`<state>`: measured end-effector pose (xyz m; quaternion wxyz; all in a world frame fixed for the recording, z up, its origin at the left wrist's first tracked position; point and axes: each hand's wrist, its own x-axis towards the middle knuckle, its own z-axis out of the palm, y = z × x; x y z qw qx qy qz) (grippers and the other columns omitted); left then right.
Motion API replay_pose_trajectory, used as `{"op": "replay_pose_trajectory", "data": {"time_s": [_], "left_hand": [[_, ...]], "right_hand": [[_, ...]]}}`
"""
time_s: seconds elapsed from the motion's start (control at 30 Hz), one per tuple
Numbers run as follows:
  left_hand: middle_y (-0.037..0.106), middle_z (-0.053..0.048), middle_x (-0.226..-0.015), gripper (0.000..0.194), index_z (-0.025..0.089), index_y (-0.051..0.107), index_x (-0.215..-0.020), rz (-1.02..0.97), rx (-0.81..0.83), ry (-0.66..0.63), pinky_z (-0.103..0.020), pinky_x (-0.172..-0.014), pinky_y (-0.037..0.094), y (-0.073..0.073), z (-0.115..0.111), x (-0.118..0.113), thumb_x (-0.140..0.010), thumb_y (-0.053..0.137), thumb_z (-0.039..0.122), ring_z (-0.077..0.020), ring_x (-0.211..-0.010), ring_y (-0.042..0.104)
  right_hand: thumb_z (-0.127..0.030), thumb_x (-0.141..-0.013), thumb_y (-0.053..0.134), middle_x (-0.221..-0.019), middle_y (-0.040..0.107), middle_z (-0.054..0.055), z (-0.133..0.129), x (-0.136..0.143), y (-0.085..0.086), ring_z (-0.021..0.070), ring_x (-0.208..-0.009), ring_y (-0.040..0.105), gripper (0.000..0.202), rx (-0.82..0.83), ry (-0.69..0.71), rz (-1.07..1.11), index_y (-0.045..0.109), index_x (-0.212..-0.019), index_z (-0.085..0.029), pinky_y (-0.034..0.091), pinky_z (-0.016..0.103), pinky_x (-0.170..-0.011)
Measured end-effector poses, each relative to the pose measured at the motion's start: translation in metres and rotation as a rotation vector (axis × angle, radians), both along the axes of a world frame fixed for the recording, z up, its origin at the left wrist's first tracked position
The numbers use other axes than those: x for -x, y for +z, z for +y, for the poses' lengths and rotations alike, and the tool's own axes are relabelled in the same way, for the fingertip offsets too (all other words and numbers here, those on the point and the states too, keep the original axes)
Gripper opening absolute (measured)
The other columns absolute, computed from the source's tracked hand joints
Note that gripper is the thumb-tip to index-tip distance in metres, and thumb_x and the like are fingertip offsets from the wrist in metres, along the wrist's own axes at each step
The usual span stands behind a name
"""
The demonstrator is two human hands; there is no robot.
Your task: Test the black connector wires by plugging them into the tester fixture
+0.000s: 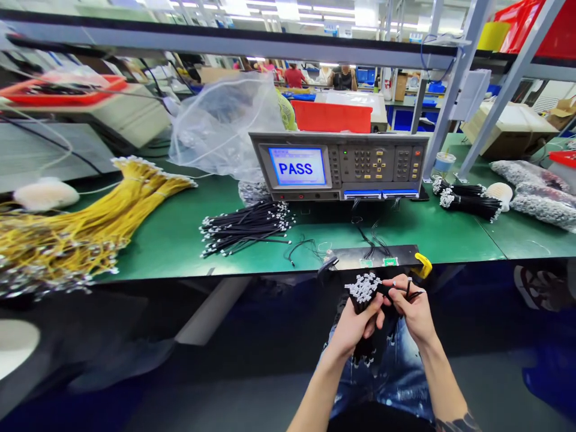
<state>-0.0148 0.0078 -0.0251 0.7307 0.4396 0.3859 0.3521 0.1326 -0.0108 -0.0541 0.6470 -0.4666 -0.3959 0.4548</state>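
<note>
Head view: left hand (355,327) is gripping a bundle of black wires (365,297) with white connectors upright over the lap, just below the green table (171,240) edge, right hand (411,309) is pinching one black wire from it, tester (337,165) showing PASS.

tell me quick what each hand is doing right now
left hand: closed around the bundle of black wires
right hand: pinching a wire from that bundle
</note>
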Motion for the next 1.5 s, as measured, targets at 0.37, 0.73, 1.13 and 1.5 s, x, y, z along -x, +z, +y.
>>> {"op": "replay_pose_trajectory", "data": {"time_s": [0.37,0.73,1.13,1.5], "left_hand": [[0.061,0.0,-0.05,0.053,0.013,0.077,-0.087,-0.026,0.024,0.129,-0.029,-0.063,0.05,-0.008,0.005,0.007,-0.069,0.085,0.062,-0.0171,-0.055,0.063],[0.075,-0.007,-0.077,0.05,0.014,0.078,-0.092,-0.211,0.032,0.257,-0.02,-0.038,0.02,-0.014,0.014,0.025,-0.065,0.09,0.053,0.0025,-0.036,0.022],[0.058,0.004,-0.062,0.053,0.013,0.078,-0.082,-0.187,0.043,0.243,-0.017,-0.037,0.02,-0.012,0.015,0.012,-0.061,0.092,0.06,0.0037,-0.034,0.026],[0.073,-0.005,-0.069,0.057,0.012,0.077,-0.082,-0.123,0.03,0.206,-0.018,-0.037,0.021,-0.008,0.019,0.004,-0.063,0.088,0.065,0.0026,-0.035,0.026]], "right_hand": [[-0.052,-0.08,0.078,-0.078,0.073,0.004,0.007,0.0,0.013,0.0027,-0.041,0.017,0.035,-0.037,-0.383,0.231,0.062,-0.083,-0.021,0.016,0.023,-0.037],[-0.057,-0.078,0.079,-0.053,0.061,-0.001,0.027,-0.002,-0.01,0.0085,-0.041,0.038,0.041,0.055,-0.275,-0.039,0.074,-0.074,-0.017,0.028,0.025,-0.042],[-0.055,-0.084,0.073,-0.056,0.065,0.002,0.038,0.003,-0.009,0.0176,-0.056,0.058,0.039,0.02,-0.303,-0.231,0.073,-0.069,-0.019,0.047,0.032,-0.064],[-0.057,-0.085,0.072,-0.057,0.065,0.002,0.042,0.003,-0.02,0.0169,-0.055,0.059,0.042,0.023,-0.305,-0.211,0.073,-0.072,-0.018,0.049,0.03,-0.061]]}}
